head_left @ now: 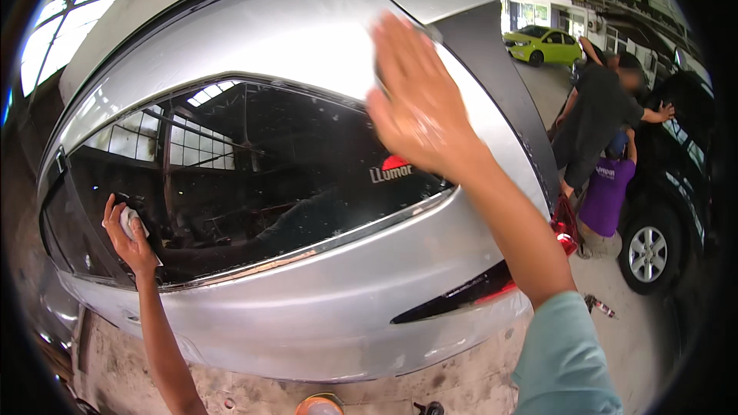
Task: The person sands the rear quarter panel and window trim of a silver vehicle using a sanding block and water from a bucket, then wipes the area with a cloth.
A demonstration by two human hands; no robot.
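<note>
A silver car [323, 323] fills the middle of the head view, with a dark, glossy rear side window [269, 177] speckled with small spots. My right hand [419, 104] lies over the bright panel above the window's rear end, fingers stretched out and slightly smeared by motion. White streaks mark its back; whether anything is under the palm is hidden. At the window's lower left, my left hand [132, 237] presses a crumpled white cloth [129, 223] to the dark surface. A red and white sticker [396, 163] sits on the glass beneath my right wrist.
Two people, one in black [596, 111] and one in a purple shirt [607, 196], work at a black vehicle [680, 177] on the right. A green car [542, 44] stands farther back. An orange-rimmed bucket [319, 400] and a black-and-red tool [600, 306] are on the floor.
</note>
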